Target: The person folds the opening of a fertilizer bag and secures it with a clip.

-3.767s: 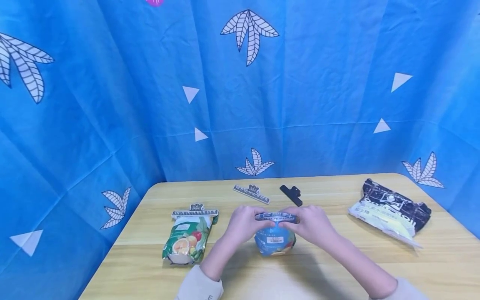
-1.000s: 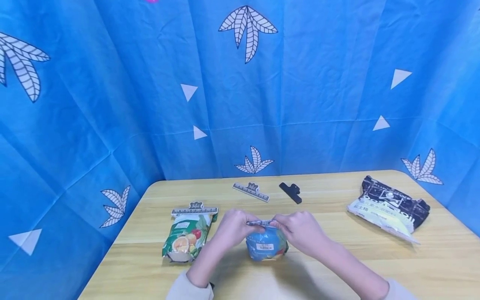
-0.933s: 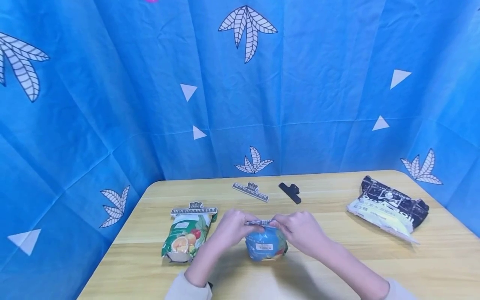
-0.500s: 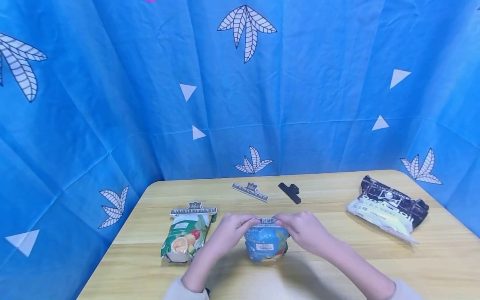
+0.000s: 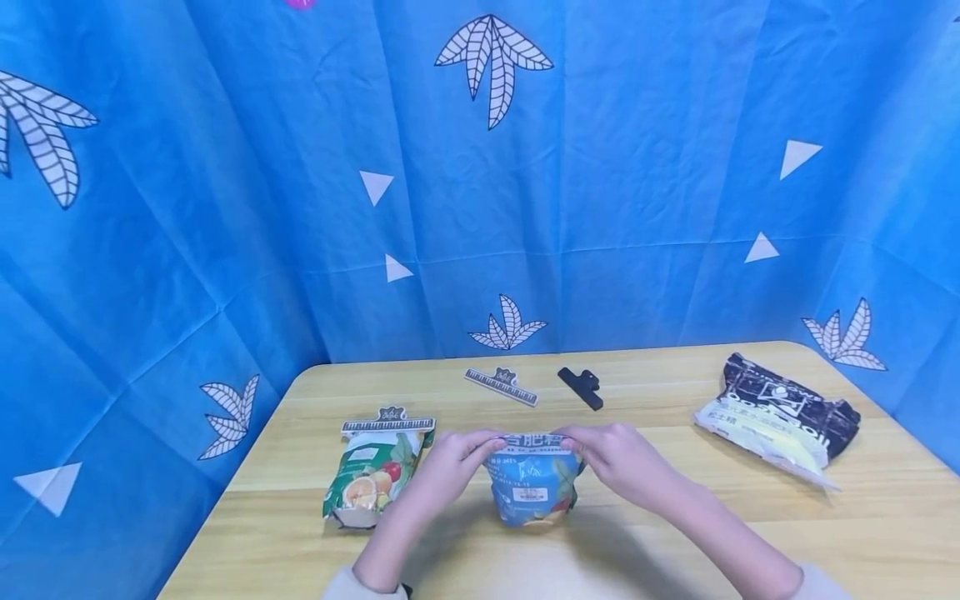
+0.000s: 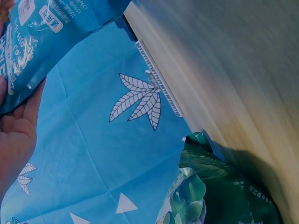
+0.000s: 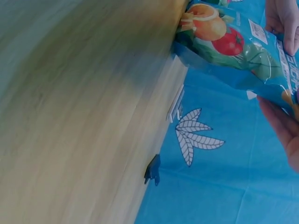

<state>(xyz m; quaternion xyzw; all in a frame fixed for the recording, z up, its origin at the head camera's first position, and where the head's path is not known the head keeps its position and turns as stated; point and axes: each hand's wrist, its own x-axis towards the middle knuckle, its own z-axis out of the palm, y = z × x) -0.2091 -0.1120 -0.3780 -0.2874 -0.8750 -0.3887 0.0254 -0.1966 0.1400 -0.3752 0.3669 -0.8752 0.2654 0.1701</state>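
A blue plastic bag with fruit pictures (image 5: 531,492) stands at the middle of the table, its top edge stretched between both hands. My left hand (image 5: 452,463) pinches the left end of that edge between thumb and fingers. At the right end, my right hand (image 5: 619,460) grips the edge the same way. White lettering and a small white label show on the side facing me. In the right wrist view, the bag's printed side (image 7: 224,39) shows an orange and a tomato. Part of the left hand (image 6: 18,135) appears behind the bag in the left wrist view.
Left of the hands lies a green fruit-print bag (image 5: 375,475) with a piano-key clip (image 5: 388,424) on its top. Farther back lie another piano-key clip (image 5: 502,387) and a black clip (image 5: 581,388). A black-and-white bag (image 5: 780,417) is at the right. Blue curtain (image 5: 637,167) surrounds the table.
The bag's top edge was a narrow, rolled-looking strip between the hands; now more of its front and lettering shows. The hands have moved slightly apart since a second ago.
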